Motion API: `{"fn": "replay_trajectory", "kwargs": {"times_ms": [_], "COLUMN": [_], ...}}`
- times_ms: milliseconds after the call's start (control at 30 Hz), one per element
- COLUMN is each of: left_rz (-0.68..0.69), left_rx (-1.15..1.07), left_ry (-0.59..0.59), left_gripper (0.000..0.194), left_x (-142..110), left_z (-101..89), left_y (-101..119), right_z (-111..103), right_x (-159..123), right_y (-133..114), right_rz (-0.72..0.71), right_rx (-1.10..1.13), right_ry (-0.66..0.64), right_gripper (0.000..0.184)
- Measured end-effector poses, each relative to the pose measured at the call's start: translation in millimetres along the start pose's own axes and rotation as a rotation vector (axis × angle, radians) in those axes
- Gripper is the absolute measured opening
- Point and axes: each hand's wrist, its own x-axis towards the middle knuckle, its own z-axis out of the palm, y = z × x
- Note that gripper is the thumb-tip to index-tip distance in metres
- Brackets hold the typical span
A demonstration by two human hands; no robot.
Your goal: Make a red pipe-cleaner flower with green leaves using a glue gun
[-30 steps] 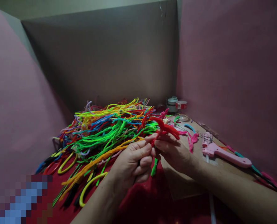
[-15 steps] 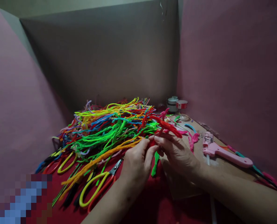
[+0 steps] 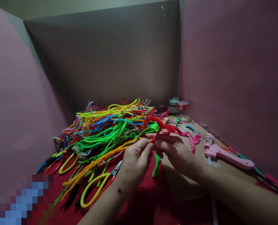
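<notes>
A red pipe cleaner piece (image 3: 168, 126), bent with fuzzy loops at its top, stands up from between my two hands. My left hand (image 3: 137, 157) pinches its lower end between thumb and finger. Close against it, my right hand (image 3: 174, 150) grips the same stem with thumb and forefinger, other fingers curled. The very bottom of the stem is hidden by my fingers. Below the hands lies a green pipe cleaner piece (image 3: 156, 165). Beside my left wrist are scissors (image 3: 95, 189) with yellow and red handles.
A big heap of coloured pipe cleaners (image 3: 110, 131) spreads on the red cloth (image 3: 139, 209) at left. On a board (image 3: 183, 184) at right lie a pink glue gun (image 3: 228, 156) and pink pieces (image 3: 194, 142). A jar (image 3: 173, 106) and a tape roll (image 3: 183, 105) stand behind.
My fingers have shifted slightly on the red stem, so more of it shows above the pinch. My left thumb has straightened upward. The view has moved a little; the surroundings stay put.
</notes>
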Motion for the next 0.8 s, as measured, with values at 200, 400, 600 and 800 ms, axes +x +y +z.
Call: {"fn": "replay_trajectory", "kwargs": {"times_ms": [200,400,600,800], "left_rz": [-0.229,-0.325,-0.328,0.091], "left_rx": [-0.546,-0.967,-0.931,0.258], "left_ry": [-0.171,-0.357,-0.419,-0.017], "left_gripper": [0.020,0.016,0.018,0.023], "left_x": [-0.7,0.3,1.0,-3.8], "left_z": [-0.8,-2.4,-3.4,3.2], "left_y": [6.9,-4.7,-3.6,-6.8], "right_z": [-5.6,-3.6,-0.1,-1.1], "right_x": [2.5,3.5,0.3,0.4], "right_y": [-2.7,-0.9,-1.7,7.3], "right_rz": [-0.097,-0.015,-0.017,0.039], "right_rx": [0.031,0.183,0.276,0.249], "right_ry": [-0.074,-0.136,-0.122,0.089], "right_gripper": [0.017,0.017,0.017,0.010]}}
